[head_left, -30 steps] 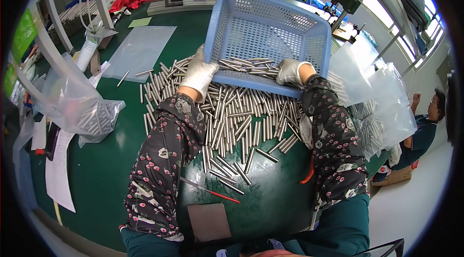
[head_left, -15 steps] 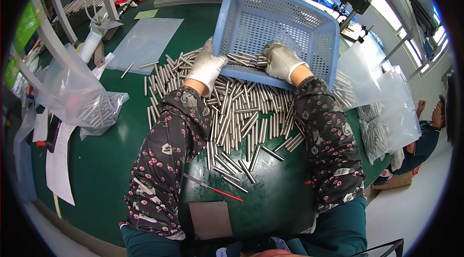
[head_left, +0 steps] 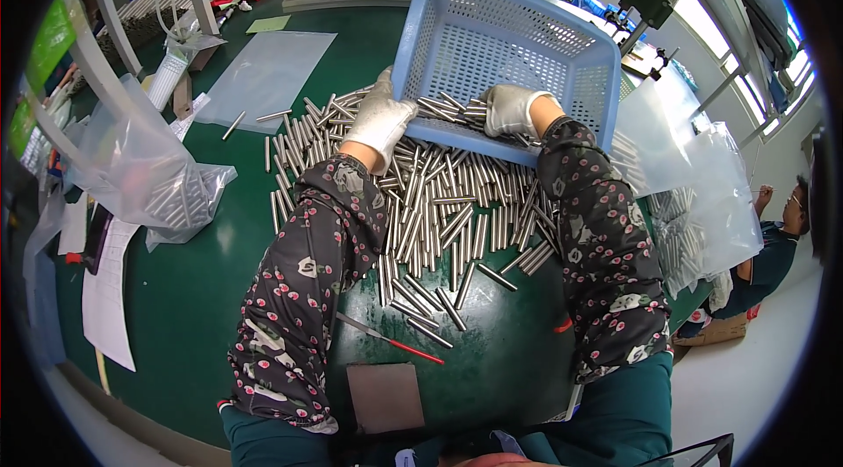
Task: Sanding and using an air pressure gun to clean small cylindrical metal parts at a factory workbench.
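Observation:
A blue perforated plastic basket (head_left: 562,37) is tilted over a heap of short shiny metal rods (head_left: 430,212) on the green table. White gloves cover both hands. My left hand (head_left: 379,120) is closed on the basket's left near corner. Inside the basket, my right hand (head_left: 511,111) curls against a small bunch of rods (head_left: 450,109) near the low front wall; its fingertips are partly hidden. Below the heap lie a thin file with a red handle (head_left: 413,351) and a flat brown square plate (head_left: 386,397).
Clear bags of rods stand at the left (head_left: 176,195) and right (head_left: 680,230). A flat plastic sheet (head_left: 263,76) lies at the back left, with a paper sheet (head_left: 110,300) at the left edge. Another person (head_left: 777,247) sits at the right.
My right hand has shifted slightly down and right inside the basket, its wrist turning more sideways. My left hand keeps its hold on the basket, which has barely moved.

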A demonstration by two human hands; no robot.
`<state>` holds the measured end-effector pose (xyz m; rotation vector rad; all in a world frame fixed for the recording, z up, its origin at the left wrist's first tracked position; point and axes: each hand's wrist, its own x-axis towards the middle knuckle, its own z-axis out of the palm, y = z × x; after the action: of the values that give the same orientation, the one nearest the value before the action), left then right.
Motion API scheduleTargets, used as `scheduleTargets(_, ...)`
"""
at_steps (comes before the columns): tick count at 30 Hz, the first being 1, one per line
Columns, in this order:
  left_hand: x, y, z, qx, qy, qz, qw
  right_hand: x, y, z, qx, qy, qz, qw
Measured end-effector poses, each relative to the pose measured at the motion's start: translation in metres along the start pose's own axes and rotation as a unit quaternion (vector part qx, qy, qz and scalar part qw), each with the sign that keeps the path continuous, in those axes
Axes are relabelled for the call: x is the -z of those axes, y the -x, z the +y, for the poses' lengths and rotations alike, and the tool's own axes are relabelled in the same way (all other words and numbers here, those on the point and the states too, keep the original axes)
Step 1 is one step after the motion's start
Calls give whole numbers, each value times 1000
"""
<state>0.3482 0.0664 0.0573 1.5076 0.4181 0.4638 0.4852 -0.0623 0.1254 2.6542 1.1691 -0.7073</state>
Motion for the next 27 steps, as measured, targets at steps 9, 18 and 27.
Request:
scheduleTargets(9, 0, -1, -6, -11, 24, 1, 1000, -6, -6, 2, 38, -43, 2, 998)
scheduleTargets(18, 0, -11, -13, -30, -29, 23, 999, -21, -11, 16, 60, -156, 135, 977)
scheduleTargets(27, -10, -28, 18, 18, -173, 42, 984, 0, -3, 48, 11, -683, 313, 660)
